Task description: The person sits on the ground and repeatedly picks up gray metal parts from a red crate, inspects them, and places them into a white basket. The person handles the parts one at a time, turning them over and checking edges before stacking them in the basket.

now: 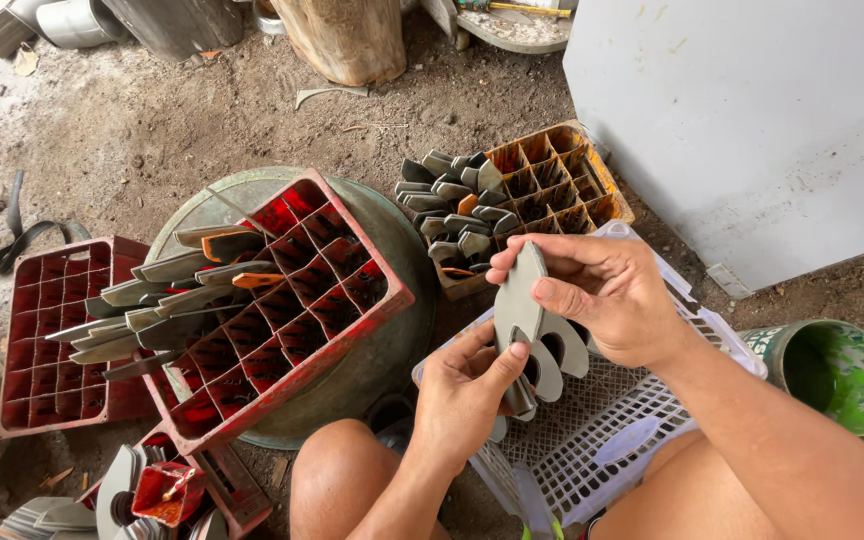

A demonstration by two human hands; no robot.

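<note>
My right hand (pixel 607 295) grips the upper part of a flat grey metal blade (pixel 520 290) between thumb and fingers. My left hand (pixel 464 385) holds the lower ends of the grey metal pieces (pixel 552 355), thumb pressed on them. Both hands hover over a white plastic mesh basket (pixel 602 440) resting by my knees. A red divided crate (pixel 292 300) at the left holds several grey blades in its cells, tilted on a round green metal lid (pixel 392 320). An orange divided crate (pixel 552 180) beyond my hands holds several more blades.
A second red crate (pixel 47 340) lies at the far left. A green paint can (pixel 837 375) stands at the right. A large grey panel (pixel 752 120) fills the upper right. A wooden log (pixel 342 35) and loose blades (pixel 122 495) sit on the dirt floor.
</note>
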